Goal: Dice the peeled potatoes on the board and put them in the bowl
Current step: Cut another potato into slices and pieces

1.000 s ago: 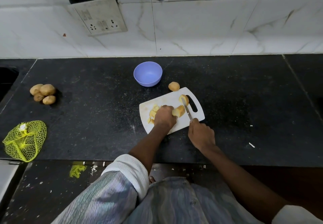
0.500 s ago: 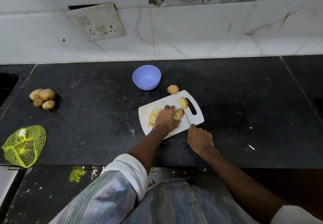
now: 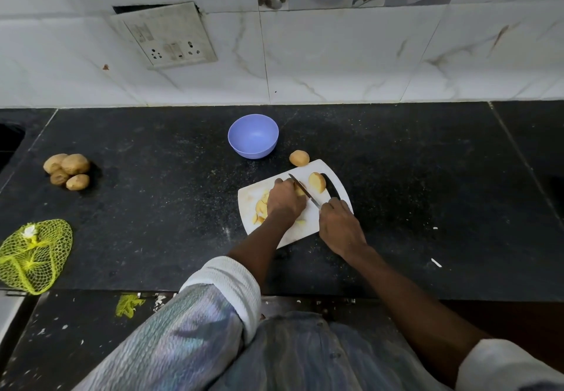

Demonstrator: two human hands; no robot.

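Observation:
A white cutting board (image 3: 308,225) lies on the black counter. My left hand (image 3: 285,199) holds a peeled potato piece (image 3: 299,190) down on the board, mostly hiding it. My right hand (image 3: 338,225) grips a knife (image 3: 305,191) whose blade lies angled against that piece. Cut slices (image 3: 261,207) lie at the board's left side. Another peeled potato half (image 3: 317,182) sits near the board's handle slot. A whole peeled potato (image 3: 299,158) rests on the counter just behind the board. The purple bowl (image 3: 253,140) stands behind, nothing visible inside.
Several unpeeled potatoes (image 3: 68,171) sit at the left of the counter. A yellow net bag (image 3: 33,254) lies at the front left edge. A switch plate (image 3: 166,36) hangs on the tiled wall. A dark sink opening (image 3: 9,140) is at far left.
The knife blade has swung from right of the potato piece to lie across it, tip pointing far left. My left hand has shifted slightly over the piece. The camera tilted.

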